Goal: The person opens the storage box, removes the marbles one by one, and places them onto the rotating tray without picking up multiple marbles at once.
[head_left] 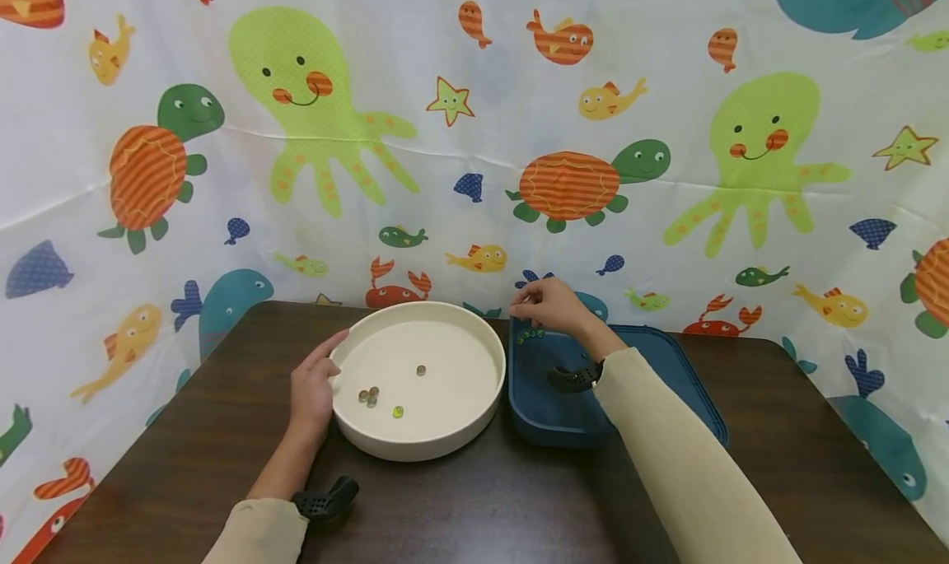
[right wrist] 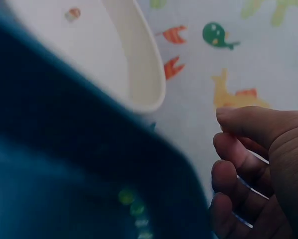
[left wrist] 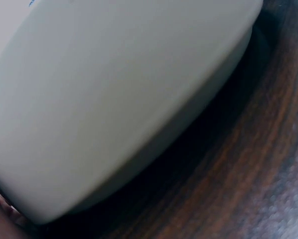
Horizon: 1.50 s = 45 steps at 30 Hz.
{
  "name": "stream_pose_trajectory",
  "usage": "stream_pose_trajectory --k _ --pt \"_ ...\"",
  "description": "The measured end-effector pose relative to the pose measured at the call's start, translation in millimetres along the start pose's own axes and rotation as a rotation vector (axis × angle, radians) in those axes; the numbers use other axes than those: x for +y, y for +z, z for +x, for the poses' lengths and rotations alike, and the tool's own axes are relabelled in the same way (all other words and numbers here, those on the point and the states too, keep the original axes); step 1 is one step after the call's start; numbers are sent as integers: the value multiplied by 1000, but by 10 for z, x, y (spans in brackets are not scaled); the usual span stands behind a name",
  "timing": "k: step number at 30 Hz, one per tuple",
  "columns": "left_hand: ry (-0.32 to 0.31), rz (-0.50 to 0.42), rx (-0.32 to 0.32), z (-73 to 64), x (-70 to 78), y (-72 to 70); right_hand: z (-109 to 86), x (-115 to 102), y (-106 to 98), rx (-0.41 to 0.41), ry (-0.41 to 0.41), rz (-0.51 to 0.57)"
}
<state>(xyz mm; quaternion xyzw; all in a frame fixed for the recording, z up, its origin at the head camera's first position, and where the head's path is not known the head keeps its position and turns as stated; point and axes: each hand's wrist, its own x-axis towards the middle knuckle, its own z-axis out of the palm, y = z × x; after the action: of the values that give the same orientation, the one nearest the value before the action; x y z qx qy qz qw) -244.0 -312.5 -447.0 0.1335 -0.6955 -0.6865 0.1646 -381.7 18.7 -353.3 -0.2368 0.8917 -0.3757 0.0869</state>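
My left hand (head_left: 311, 387) holds the left side of a round cream tray (head_left: 418, 449), its fingers and thumb at the rim. Part of that hand (left wrist: 7, 214) shows beside the tray's wall in the left wrist view. Several small glass beads, brownish and green (head_left: 398, 412), lie in the tray. Over the far left corner of a blue rectangular container (head_left: 552, 432) is my right hand (head_left: 556, 307), fingers curled and thumb close to the index fingertip (right wrist: 223, 144). I cannot tell whether a bead is between them. Several green beads (head_left: 530, 334) lie in that corner.
A dark blue lid or tray (head_left: 670, 366) lies against the container's right side. Everything stands on a dark wooden table (head_left: 474, 506). Behind the table hangs a white cloth (head_left: 489, 136) with sea animals, close to its far edge.
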Motion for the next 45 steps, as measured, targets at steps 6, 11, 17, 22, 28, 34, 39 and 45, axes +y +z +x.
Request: stream_pose_trajectory --k 6,11,17,22,28,34,39,45 --pt "-4 -1 -1 -10 0 1 -35 294 78 24 19 -29" --pt "-7 -5 -3 -15 0 3 -41 461 207 39 66 -59" --pt "-1 -26 -8 -18 19 6 22 528 306 78 85 -72" --pt "-7 -23 -9 -15 32 5 55 549 333 83 93 -107" --pt "-5 -24 -1 -4 32 -3 67 569 355 61 117 -152" --pt "-4 -14 2 6 30 14 67 582 364 28 157 -176" --pt "5 -25 2 6 35 25 61 573 374 15 150 -185" --pt "5 -14 4 -2 38 22 81 599 405 4 111 -214"
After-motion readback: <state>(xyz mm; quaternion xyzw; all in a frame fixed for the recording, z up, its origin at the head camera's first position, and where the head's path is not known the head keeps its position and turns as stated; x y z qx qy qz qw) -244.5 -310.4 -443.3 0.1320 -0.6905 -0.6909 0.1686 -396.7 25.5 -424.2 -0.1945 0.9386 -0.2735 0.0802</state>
